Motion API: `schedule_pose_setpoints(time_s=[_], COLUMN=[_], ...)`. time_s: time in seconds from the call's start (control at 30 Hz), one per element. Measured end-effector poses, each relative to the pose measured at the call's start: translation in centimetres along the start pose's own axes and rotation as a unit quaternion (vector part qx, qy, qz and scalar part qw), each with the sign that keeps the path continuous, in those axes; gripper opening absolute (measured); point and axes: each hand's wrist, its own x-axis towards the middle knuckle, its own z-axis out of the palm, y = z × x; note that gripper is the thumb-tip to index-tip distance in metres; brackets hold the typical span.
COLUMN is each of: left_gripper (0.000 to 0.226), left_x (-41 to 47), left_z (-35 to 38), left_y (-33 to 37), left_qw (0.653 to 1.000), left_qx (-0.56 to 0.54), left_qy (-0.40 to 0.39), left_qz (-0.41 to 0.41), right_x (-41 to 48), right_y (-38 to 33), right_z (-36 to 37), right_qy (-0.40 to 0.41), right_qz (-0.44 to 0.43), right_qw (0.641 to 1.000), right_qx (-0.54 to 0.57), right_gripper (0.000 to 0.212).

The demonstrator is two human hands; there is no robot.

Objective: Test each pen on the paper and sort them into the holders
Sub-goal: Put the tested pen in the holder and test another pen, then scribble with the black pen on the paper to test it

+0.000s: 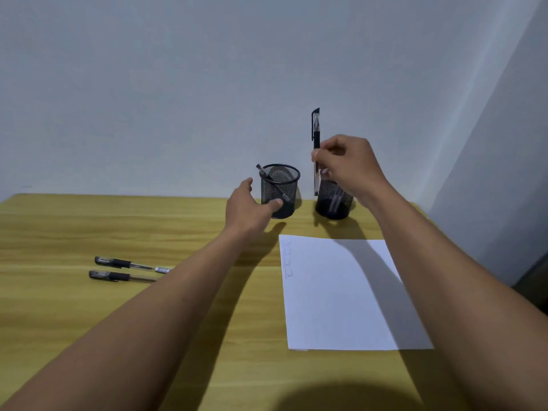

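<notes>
Looking down across a yellow wooden table (74, 226) that is standing against a plain pale wall (148, 84), with both bare forearms reaching forward

Two black mesh holders are standing near the far edge, side by side but apart. The left holder (284, 185) is holding one pen (262, 171), which is leaning left with its end sticking out over the rim. The right holder (332, 203) is showing clear pen barrels (336, 200) through its mesh; the right hand (347, 164) is covering its rim.

That hand is hovering over the right holder, its fingers curling in and pinching the middle of a black capped pen (316, 134). This pen is standing almost upright, long axis vertical, cap and clip pointing up. Its lower end is hanging by the holder's left edge; whether it is inside is impossible to tell.

The left hand (246, 209) is reaching for the left holder with fingers loose and spread, gripping nothing. One fingertip is lying across the front of the mesh, and contact is unclear.

A white paper (341, 292) is lying in front of the holders, carrying faint scribbles (287, 262) down its left edge, with the right arm's shadow falling across it.

Well to the left, two more pens (130, 264) (121, 275) are lying flat and nearly parallel, long axes running left to right, dark caps pointing left. The left forearm is hiding their right ends
</notes>
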Motion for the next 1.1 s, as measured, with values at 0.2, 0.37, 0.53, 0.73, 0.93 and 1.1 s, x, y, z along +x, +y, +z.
schedule_pose_setpoints(time_s=[0.2,0.37,0.53,0.73,0.93,1.1], left_gripper=[0.094,0.065,0.053,0.055,0.07,0.062], left_x=[2.0,2.9,2.9,3.0,2.0,-0.2], left_z=[1.9,2.8,3.2,3.2,1.6,-2.9], left_y=[-1.0,-1.5,-1.9,-1.8,-1.1,-0.9], left_qw=[1.0,0.996,0.993,0.994,0.997,0.995], left_qx=[-0.002,-0.046,-0.077,-0.058,-0.019,0.027], left_qy=[0.015,0.047,0.056,0.056,0.049,0.061], left_qz=[0.02,0.057,0.069,0.071,0.052,0.079], right_x=[3.2,5.0,5.6,5.1,2.8,0.1], right_y=[-0.2,0.6,1.6,1.2,-1.0,-2.9], right_z=[2.3,4.1,5.0,4.2,3.2,4.4], right_qy=[0.003,-0.008,-0.017,0.002,-0.002,-0.012], right_qz=[-0.01,0.006,0.035,0.02,-0.031,-0.068], right_qw=[1.0,0.999,0.998,0.996,0.984,0.978], right_qx=[-0.015,-0.049,-0.051,-0.087,-0.175,-0.196], right_gripper=[0.014,0.014,0.005,0.019,0.036,0.036])
